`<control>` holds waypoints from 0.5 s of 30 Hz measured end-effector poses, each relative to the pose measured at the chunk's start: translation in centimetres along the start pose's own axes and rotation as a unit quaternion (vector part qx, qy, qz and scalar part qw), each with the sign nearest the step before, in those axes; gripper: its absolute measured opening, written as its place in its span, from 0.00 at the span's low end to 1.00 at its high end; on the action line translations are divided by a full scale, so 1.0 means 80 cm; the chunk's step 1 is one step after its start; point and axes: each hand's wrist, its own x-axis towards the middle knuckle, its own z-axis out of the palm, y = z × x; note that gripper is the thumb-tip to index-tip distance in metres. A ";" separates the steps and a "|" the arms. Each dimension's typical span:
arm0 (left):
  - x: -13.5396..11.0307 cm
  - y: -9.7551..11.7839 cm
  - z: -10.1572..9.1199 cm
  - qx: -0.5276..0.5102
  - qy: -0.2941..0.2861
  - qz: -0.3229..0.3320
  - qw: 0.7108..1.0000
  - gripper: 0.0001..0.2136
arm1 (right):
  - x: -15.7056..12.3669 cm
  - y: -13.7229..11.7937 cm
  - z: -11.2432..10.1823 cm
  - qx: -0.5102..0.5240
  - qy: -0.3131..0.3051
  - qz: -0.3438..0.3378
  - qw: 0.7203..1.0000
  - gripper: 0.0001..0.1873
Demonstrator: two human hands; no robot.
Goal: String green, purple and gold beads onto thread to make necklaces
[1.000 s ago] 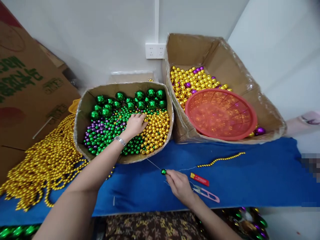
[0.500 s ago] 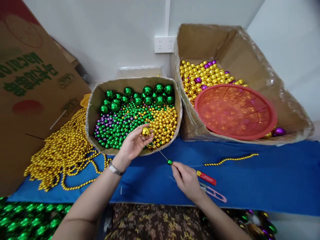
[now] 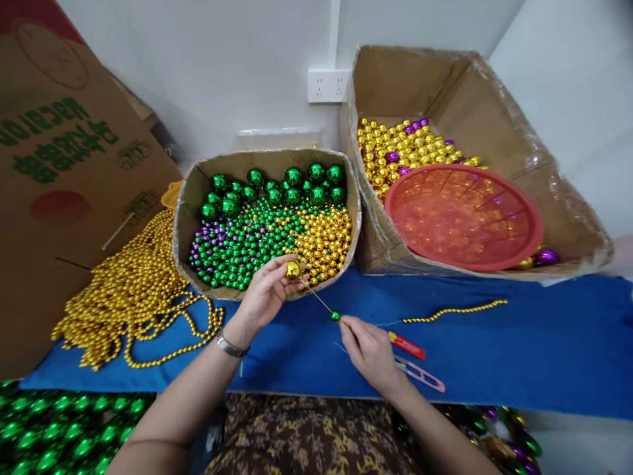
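Between the fingertips of my left hand [image 3: 267,290] is a shiny gold ball bead [image 3: 293,270], held over the near rim of a cardboard box [image 3: 179,231]. My right hand [image 3: 370,353] pinches the lower end of a thin needle [image 3: 319,300] beside a small green bead [image 3: 335,316] threaded on it. The needle's upper tip points at my left fingers, close to the gold bead; whether it enters the bead cannot be made out. Small gold beads [image 3: 324,247], green beads [image 3: 252,251] and larger green balls [image 3: 293,176] fill the box.
A taller carton [image 3: 415,72] holds gold and purple balls and a red plastic basket [image 3: 537,224]. Gold bead strings [image 3: 128,284] lie left on the blue cloth [image 3: 494,369]. Pink-handled snips [image 3: 422,375], a red-yellow cutter [image 3: 409,344] and a short gold strand [image 3: 455,310] lie right.
My left hand and the gold bead have come slightly lower and to the right, nearer the needle. The right hand keeps its pinch. The whole view has shifted a little.
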 end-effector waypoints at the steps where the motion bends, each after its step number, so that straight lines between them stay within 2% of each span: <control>1: -0.002 -0.003 0.001 0.013 -0.005 0.002 1.000 0.15 | 0.001 -0.001 0.001 0.000 -0.002 0.000 1.000 0.10; 5: -0.012 -0.013 0.006 0.046 -0.037 0.003 0.998 0.15 | 0.002 -0.003 0.003 0.017 -0.009 0.005 1.000 0.11; 10: -0.019 -0.017 0.008 0.018 -0.043 -0.030 0.998 0.16 | -0.001 -0.001 0.004 0.052 -0.010 0.007 0.999 0.09; 15: -0.027 -0.019 0.012 0.064 -0.032 0.012 0.997 0.17 | -0.008 0.004 0.004 0.021 -0.009 0.007 1.000 0.11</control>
